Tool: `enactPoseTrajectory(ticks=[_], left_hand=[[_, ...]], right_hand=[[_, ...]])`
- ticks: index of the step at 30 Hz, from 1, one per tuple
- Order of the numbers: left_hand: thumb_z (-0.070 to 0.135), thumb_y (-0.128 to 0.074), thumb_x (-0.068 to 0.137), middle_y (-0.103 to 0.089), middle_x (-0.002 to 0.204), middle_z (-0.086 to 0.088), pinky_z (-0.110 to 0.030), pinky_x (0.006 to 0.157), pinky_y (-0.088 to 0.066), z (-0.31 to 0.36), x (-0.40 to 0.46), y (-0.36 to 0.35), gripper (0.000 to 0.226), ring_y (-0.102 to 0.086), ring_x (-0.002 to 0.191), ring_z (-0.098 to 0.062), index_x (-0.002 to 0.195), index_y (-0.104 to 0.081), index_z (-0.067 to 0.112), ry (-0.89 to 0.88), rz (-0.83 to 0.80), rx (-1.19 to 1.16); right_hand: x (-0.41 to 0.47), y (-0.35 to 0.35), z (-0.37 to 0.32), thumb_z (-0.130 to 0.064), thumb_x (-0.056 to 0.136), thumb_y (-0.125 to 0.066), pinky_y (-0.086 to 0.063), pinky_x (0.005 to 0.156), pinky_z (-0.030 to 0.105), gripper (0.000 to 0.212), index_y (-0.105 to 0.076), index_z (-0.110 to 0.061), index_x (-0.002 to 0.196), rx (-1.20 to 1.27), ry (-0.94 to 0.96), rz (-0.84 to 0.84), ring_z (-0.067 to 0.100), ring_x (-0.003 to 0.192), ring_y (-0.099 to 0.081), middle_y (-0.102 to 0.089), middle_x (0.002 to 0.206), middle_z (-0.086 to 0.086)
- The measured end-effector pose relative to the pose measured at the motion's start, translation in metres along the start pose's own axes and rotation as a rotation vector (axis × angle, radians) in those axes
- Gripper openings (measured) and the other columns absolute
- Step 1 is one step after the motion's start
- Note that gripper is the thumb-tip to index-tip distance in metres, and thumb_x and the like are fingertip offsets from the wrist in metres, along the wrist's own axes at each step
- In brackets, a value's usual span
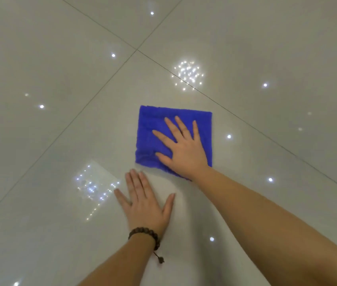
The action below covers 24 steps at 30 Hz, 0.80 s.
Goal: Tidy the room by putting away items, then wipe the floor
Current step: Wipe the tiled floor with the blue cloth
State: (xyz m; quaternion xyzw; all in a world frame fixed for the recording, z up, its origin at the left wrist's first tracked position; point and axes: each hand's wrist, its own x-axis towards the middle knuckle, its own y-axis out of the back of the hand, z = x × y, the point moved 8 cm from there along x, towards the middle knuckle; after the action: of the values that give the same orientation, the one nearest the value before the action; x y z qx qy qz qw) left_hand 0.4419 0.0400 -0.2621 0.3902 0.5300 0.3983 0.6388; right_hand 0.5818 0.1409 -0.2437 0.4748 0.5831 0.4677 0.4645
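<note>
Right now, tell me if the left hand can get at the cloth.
Probably yes. The left hand lies flat on the floor just short of the cloth, with bare tile between; the right hand covers only part.

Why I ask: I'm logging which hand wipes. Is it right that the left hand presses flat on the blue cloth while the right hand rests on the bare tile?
Not quite: the hands are swapped. In the head view, the right hand presses flat on the blue cloth while the left hand rests on the bare tile.

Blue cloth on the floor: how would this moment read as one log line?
phase: wiping | right hand: flat on blue cloth | left hand: flat on floor tile
</note>
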Motion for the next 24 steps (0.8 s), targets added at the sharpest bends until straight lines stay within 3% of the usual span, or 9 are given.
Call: enactPoseTrajectory(ticks=[3,5,8,10,12,14,18,20,24], left_hand=[[0.072,-0.017,0.088,-0.011,0.157,-0.025,-0.068,0.111,-0.009,-0.001,0.002,-0.001,0.099,-0.005,0.147,-0.035,0.149,-0.007,-0.005,-0.006,-0.050,0.028],[0.082,-0.013,0.082,0.012,0.158,-0.022,-0.067,0.112,0.002,-0.001,0.002,-0.004,0.110,0.016,0.146,-0.032,0.148,0.016,-0.001,-0.027,-0.143,0.041],[0.093,-0.025,0.067,0.047,0.142,-0.018,-0.065,0.108,0.017,-0.005,0.001,-0.005,0.131,0.045,0.132,-0.032,0.131,0.045,0.002,-0.058,-0.306,0.053],[0.091,-0.039,0.063,0.048,0.142,-0.018,-0.065,0.109,0.014,-0.008,0.002,-0.001,0.140,0.046,0.130,-0.032,0.130,0.045,0.002,-0.079,-0.383,0.059],[0.088,-0.050,0.061,0.043,0.146,-0.017,-0.064,0.111,0.010,-0.009,0.002,0.005,0.144,0.041,0.134,-0.031,0.133,0.041,0.002,-0.112,-0.423,0.041],[0.084,-0.056,0.062,0.038,0.150,-0.015,-0.061,0.112,0.007,-0.012,0.003,0.012,0.144,0.035,0.139,-0.029,0.141,0.033,0.004,-0.151,-0.442,0.026],[0.076,-0.058,0.070,0.029,0.155,-0.011,-0.054,0.116,0.006,-0.016,-0.007,0.035,0.132,0.026,0.144,-0.026,0.146,0.025,0.008,-0.322,-0.407,0.020],[0.076,-0.055,0.073,0.030,0.155,-0.012,-0.053,0.115,0.007,-0.019,-0.023,0.041,0.129,0.026,0.143,-0.027,0.146,0.027,0.009,-0.399,-0.365,0.083],[0.077,-0.045,0.078,0.031,0.154,-0.014,-0.058,0.115,0.005,-0.016,-0.058,0.042,0.120,0.027,0.143,-0.029,0.145,0.029,0.010,-0.442,-0.334,0.145]], right_hand=[[-0.050,0.009,0.119,-0.065,0.088,-0.029,0.001,0.114,0.056,0.063,-0.028,-0.042,0.146,0.017,-0.440,0.062,0.025,0.147,-0.011,-0.018,0.159,0.001],[-0.110,0.014,0.192,-0.066,0.088,-0.025,0.002,0.115,0.058,0.066,-0.021,-0.041,0.148,0.099,-0.847,0.045,0.023,0.147,-0.002,-0.009,0.160,0.000],[-0.155,0.013,0.181,-0.063,0.092,-0.029,0.000,0.112,0.063,0.065,-0.015,-0.038,0.150,0.206,-1.180,0.025,0.025,0.147,0.004,-0.001,0.161,0.002],[-0.136,0.006,0.111,-0.066,0.090,-0.030,0.008,0.113,0.061,0.067,-0.014,-0.040,0.150,0.155,-1.008,0.010,0.027,0.147,0.004,-0.002,0.161,0.003],[-0.114,-0.008,0.028,-0.071,0.087,-0.028,0.017,0.112,0.054,0.069,-0.015,-0.042,0.148,0.121,-0.653,-0.077,0.026,0.147,0.004,-0.003,0.161,0.001],[-0.126,-0.012,0.005,-0.072,0.086,-0.022,0.012,0.114,0.054,0.069,-0.012,-0.044,0.148,0.097,-0.537,-0.171,0.022,0.147,0.007,0.001,0.161,-0.003],[-0.224,-0.001,0.072,-0.069,0.090,-0.026,-0.001,0.113,0.062,0.067,-0.001,-0.046,0.148,0.309,-1.050,-0.270,0.022,0.146,0.013,0.013,0.160,-0.006],[-0.259,0.006,0.073,-0.070,0.089,-0.027,-0.004,0.114,0.062,0.068,-0.001,-0.047,0.148,0.409,-1.072,-0.330,0.021,0.147,0.010,0.012,0.160,-0.007],[-0.290,0.029,0.053,-0.066,0.090,-0.032,-0.004,0.115,0.059,0.068,-0.007,-0.045,0.148,0.354,-1.035,-0.215,0.021,0.147,0.004,0.005,0.161,-0.005]])
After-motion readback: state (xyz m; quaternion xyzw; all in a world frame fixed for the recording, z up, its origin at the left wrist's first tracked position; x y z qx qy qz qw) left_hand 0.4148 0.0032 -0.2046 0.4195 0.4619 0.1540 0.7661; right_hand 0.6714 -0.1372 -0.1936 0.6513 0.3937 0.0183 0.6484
